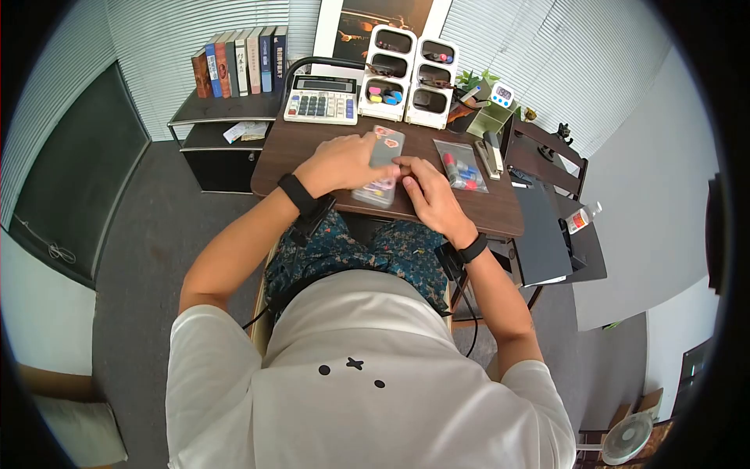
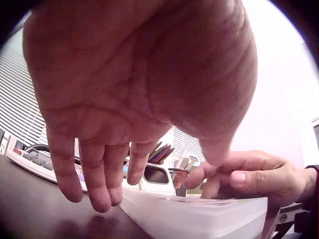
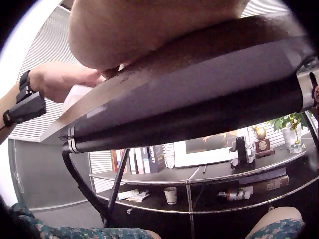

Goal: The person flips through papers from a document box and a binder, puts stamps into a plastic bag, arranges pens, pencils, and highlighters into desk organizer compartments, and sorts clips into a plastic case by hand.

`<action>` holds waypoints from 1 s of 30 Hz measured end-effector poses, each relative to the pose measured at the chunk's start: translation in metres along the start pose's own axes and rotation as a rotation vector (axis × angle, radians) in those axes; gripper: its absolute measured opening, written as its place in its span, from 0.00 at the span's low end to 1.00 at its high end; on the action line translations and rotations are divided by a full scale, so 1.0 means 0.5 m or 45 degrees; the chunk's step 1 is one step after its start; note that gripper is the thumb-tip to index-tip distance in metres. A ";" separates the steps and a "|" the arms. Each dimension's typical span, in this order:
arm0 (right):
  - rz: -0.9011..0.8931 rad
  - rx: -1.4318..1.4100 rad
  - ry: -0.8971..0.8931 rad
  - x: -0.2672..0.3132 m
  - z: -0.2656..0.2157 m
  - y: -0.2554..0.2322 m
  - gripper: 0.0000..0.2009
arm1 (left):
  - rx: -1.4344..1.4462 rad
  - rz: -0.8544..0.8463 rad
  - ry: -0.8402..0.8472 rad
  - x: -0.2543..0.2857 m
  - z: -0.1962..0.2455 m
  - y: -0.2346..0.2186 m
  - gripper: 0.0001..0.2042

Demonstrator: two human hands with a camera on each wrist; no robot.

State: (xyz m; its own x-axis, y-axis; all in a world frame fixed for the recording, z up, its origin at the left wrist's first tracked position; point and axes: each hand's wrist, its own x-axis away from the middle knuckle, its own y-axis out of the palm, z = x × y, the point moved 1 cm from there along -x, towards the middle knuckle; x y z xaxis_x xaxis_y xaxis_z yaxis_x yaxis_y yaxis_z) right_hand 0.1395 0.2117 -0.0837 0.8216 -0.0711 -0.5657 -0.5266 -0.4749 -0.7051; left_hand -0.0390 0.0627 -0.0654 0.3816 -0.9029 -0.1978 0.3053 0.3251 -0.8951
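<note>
A long translucent plastic case with small stickers on its lid lies on the brown desk in front of the person. My left hand reaches over it from the left, with the thumb across the lid. In the left wrist view, this hand's fingers hang fairly straight beside the case, close over the desktop. My right hand is at the case's right edge, its fingers loosely bent and the fingertips right at the lid. The right wrist view shows mostly the palm of that hand; its fingertips are hidden there.
To the right lies a clear bag of markers, beside a stapler. A calculator and white organisers stand along the back. A pen holder and a small timer are at the back right.
</note>
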 end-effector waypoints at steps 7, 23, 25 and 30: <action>0.079 0.172 -0.034 0.005 0.009 -0.017 0.17 | -0.237 0.004 0.142 0.028 0.007 0.009 0.38; -0.052 0.075 -0.017 -0.005 0.025 0.001 0.21 | -0.039 -0.116 0.402 0.006 -0.042 -0.020 0.35; -0.003 -0.120 0.226 0.000 0.035 0.000 0.22 | 0.055 -0.105 0.422 0.008 -0.055 -0.028 0.32; 0.250 -0.208 0.233 0.001 0.072 0.006 0.24 | 0.260 -0.093 0.429 -0.009 -0.107 -0.053 0.20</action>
State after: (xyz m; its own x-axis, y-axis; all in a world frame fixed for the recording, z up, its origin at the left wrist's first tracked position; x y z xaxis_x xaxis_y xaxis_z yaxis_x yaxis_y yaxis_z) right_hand 0.1308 0.2420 -0.1015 0.7411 -0.3250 -0.5875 -0.6492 -0.5701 -0.5035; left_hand -0.0953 0.0432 -0.0622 0.0554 -0.9563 -0.2871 0.5011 0.2753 -0.8204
